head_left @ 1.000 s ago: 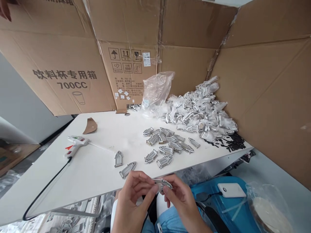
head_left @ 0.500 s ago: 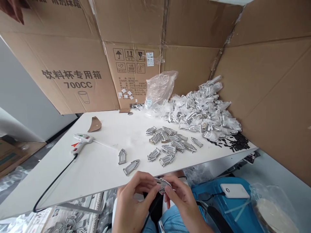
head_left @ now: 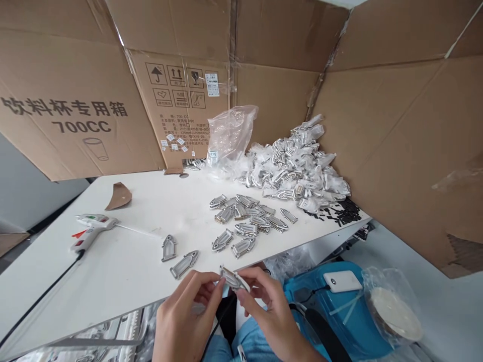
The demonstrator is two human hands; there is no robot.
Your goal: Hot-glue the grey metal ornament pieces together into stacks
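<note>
Between my two hands, just off the table's front edge, is a small silver metal buckle-like frame (head_left: 234, 279), pointed at one end. My left hand (head_left: 188, 306) pinches its left end between thumb and fingers. Its right end is gripped by my right hand (head_left: 269, 304), thumb in front. My fingers hide part of the piece. Close by on the table lie two similar loose frames, one flat frame (head_left: 184, 264) near my left hand and one upright-looking frame (head_left: 168, 248) beyond it. A heap of the same frames (head_left: 247, 216) lies farther back.
A glue gun (head_left: 92, 231) with a black cord lies on the white table (head_left: 124, 266) at left, near a brown cardboard scrap (head_left: 119, 196). Bagged frames (head_left: 294, 166) pile at back right, beside small black pieces (head_left: 345, 212). Cardboard walls (head_left: 279, 95) enclose the back. A white power bank (head_left: 342, 281) rests on a blue stool.
The frame has been turned in my hands, so its long side now shows. My view has swung to the right, shifting everything leftward.
</note>
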